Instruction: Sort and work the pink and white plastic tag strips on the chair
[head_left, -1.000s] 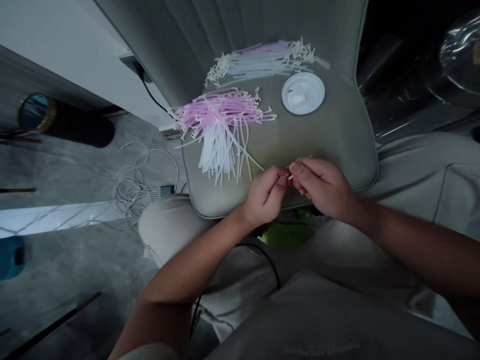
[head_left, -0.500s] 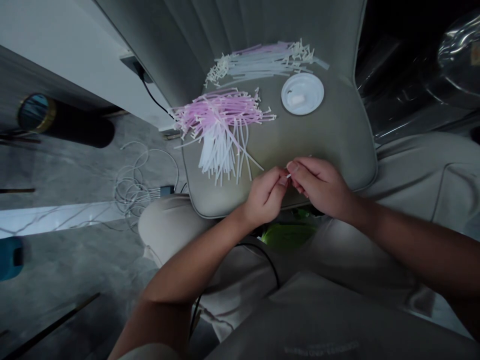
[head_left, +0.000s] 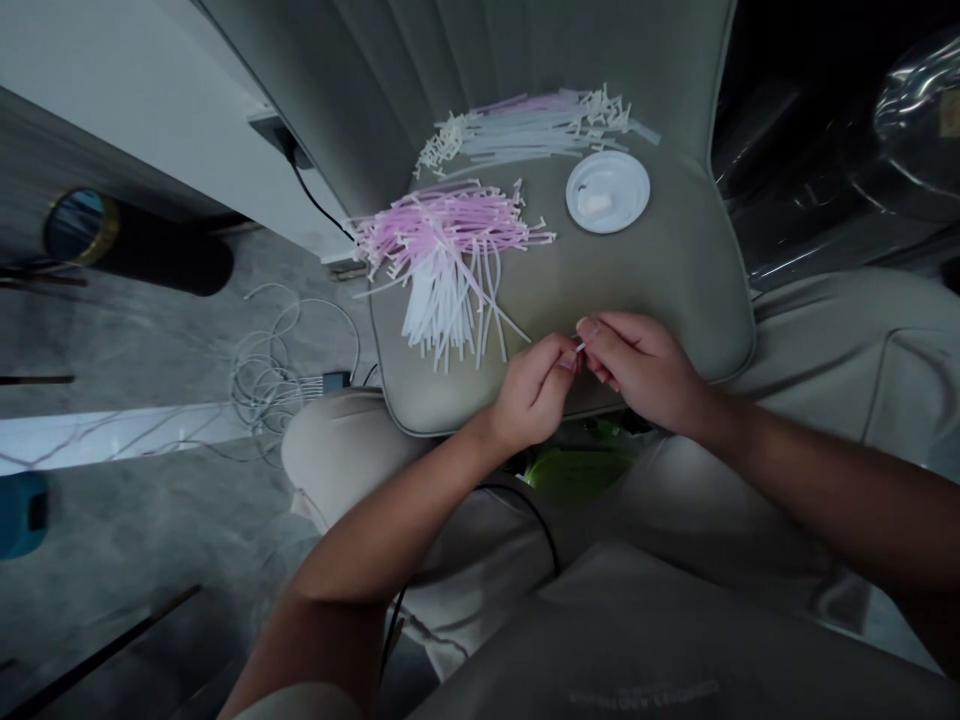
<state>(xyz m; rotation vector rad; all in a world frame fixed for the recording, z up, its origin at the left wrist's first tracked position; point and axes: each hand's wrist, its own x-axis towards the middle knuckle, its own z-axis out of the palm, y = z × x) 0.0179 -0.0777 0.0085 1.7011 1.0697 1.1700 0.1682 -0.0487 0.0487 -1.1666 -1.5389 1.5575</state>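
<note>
My left hand (head_left: 536, 392) and my right hand (head_left: 637, 365) meet above the front edge of the chair seat (head_left: 675, 260). Both are closed in a pinch, thumbs on top, on a thin white tube (head_left: 580, 347); only a short bit shows between the fingertips, the rest being hidden. Left of my hands lies a pile of thin pink tubes (head_left: 480, 222) with small white end pieces. Loose white tubes (head_left: 442, 310) fan out below them. Farther back is a row of pale tubes (head_left: 525, 135) with cream-coloured ends. A round white lid-like dish (head_left: 634, 208) holds a small white block (head_left: 598, 204).
A coiled grey cable (head_left: 262, 345) lies on the floor at left, by a black plug block (head_left: 335, 382). A dark cylinder (head_left: 161, 250) with a gold rim stands beyond. A bright green object (head_left: 574, 470) shows beneath the seat. Clear plastic wrapping (head_left: 817, 200) is at right.
The view has shifted slightly. Both hands keep the same pinch, with a little more of the white tube showing between the fingertips.
</note>
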